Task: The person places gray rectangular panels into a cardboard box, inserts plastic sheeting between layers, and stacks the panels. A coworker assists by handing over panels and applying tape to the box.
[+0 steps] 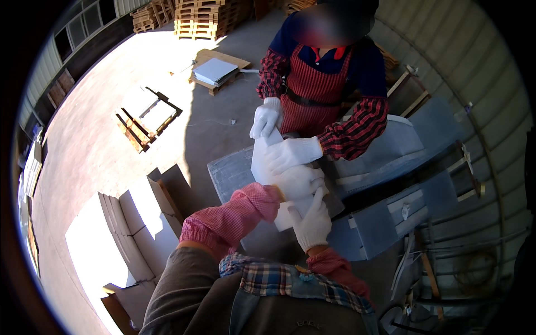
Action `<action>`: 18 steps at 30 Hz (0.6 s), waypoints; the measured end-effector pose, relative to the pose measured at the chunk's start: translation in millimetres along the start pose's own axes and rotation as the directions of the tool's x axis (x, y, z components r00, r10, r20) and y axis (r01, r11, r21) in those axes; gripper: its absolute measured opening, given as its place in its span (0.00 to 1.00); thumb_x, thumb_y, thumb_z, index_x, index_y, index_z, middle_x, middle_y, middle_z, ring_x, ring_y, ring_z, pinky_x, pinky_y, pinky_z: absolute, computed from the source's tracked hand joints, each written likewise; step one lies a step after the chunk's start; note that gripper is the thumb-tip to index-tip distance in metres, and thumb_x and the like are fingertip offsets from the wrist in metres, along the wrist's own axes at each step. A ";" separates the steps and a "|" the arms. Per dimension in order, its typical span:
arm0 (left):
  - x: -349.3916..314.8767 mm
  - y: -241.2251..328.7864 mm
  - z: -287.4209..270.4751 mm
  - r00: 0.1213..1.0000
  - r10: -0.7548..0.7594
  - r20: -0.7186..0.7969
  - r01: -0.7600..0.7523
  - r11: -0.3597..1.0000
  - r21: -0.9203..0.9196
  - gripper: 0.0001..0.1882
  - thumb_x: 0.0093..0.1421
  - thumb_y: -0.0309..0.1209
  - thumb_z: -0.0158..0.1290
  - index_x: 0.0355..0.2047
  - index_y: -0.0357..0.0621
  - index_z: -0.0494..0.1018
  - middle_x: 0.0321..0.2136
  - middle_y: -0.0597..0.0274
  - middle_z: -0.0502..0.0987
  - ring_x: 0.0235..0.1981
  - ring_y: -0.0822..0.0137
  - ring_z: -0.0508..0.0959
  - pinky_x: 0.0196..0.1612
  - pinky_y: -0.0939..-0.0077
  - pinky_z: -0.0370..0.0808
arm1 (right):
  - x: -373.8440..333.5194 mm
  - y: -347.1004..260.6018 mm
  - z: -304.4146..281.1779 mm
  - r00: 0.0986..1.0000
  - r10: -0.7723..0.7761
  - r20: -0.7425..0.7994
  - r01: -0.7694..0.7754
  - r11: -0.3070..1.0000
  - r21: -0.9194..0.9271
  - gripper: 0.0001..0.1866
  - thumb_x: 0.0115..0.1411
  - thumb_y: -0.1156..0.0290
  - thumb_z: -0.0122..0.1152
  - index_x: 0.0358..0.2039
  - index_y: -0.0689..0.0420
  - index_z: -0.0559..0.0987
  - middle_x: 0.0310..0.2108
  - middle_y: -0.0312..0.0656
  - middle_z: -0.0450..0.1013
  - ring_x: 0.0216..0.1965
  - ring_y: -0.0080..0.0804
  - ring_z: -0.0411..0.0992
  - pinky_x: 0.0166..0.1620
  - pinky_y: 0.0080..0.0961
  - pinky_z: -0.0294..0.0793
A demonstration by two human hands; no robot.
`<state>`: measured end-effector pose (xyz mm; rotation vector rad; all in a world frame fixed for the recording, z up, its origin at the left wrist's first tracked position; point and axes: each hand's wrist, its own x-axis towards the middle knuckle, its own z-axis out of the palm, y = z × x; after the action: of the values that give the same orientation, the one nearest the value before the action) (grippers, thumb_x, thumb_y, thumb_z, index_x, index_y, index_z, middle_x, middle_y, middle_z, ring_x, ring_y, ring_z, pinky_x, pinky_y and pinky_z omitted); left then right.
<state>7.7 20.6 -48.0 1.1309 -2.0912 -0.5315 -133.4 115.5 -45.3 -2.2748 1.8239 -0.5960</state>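
Observation:
A long white panel (pixel 261 159) lies across a grey worktable (pixel 228 170), between me and a co-worker. My left hand (pixel 298 182), in a white knit glove, rests over the panel's near half with its fingers bent together at the right edge. Just below it is my right hand (pixel 314 224), also gloved, its index finger stretched out and the thumb apart beside the panel's near end. The co-worker's two white-gloved hands (pixel 293 155) are on the far part of the same panel. What lies under my left palm is hidden.
Stacked white-faced boards (pixel 106 234) stand at my left. To the right are grey-blue troughs (pixel 385 215) on a frame. A co-worker in a red striped apron (pixel 312 109) stands across the table. Farther off are a pallet with white sheets (pixel 215 71) and stacked wooden pallets (pixel 204 19).

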 end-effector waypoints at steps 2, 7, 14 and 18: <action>-2.6 0.9 -1.1 0.998 -0.015 -0.054 0.013 1.000 -0.024 0.14 0.68 0.36 0.51 0.47 0.43 0.81 0.38 0.49 0.83 0.38 0.53 0.83 0.46 0.61 0.79 | -1.3 -0.7 -1.6 1.000 -0.027 -0.002 0.027 1.000 0.013 0.49 0.57 0.46 0.70 0.69 0.62 0.60 0.49 0.57 0.74 0.47 0.58 0.75 0.48 0.49 0.76; -6.6 11.8 -22.6 0.948 -0.298 0.113 0.313 0.802 -0.509 0.17 0.73 0.38 0.50 0.53 0.41 0.79 0.37 0.58 0.83 0.36 0.67 0.83 0.44 0.72 0.79 | -8.6 9.7 12.6 0.987 -0.145 -0.064 0.145 0.989 -0.005 0.38 0.59 0.49 0.68 0.65 0.53 0.70 0.53 0.52 0.72 0.49 0.56 0.74 0.49 0.50 0.75; -41.2 -15.1 -25.8 0.729 -0.617 -0.298 0.113 0.538 -0.836 0.17 0.71 0.34 0.54 0.53 0.33 0.78 0.31 0.61 0.82 0.31 0.73 0.80 0.40 0.77 0.77 | -6.5 7.2 8.0 0.984 -0.176 -0.039 0.176 0.984 0.001 0.34 0.61 0.51 0.65 0.65 0.48 0.71 0.52 0.51 0.72 0.48 0.58 0.73 0.50 0.50 0.75; -58.7 -44.3 -35.6 0.374 -0.760 -0.531 0.114 0.606 -0.787 0.19 0.69 0.35 0.56 0.53 0.32 0.77 0.37 0.58 0.82 0.38 0.71 0.81 0.46 0.76 0.77 | -6.0 10.7 6.8 0.982 -0.180 -0.055 0.180 0.984 -0.006 0.34 0.61 0.51 0.64 0.65 0.49 0.71 0.52 0.51 0.72 0.48 0.58 0.73 0.50 0.50 0.75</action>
<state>81.1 45.3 -74.0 1.1957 -0.5484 -0.6974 -141.2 117.9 -56.6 -2.4649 1.6520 -0.6925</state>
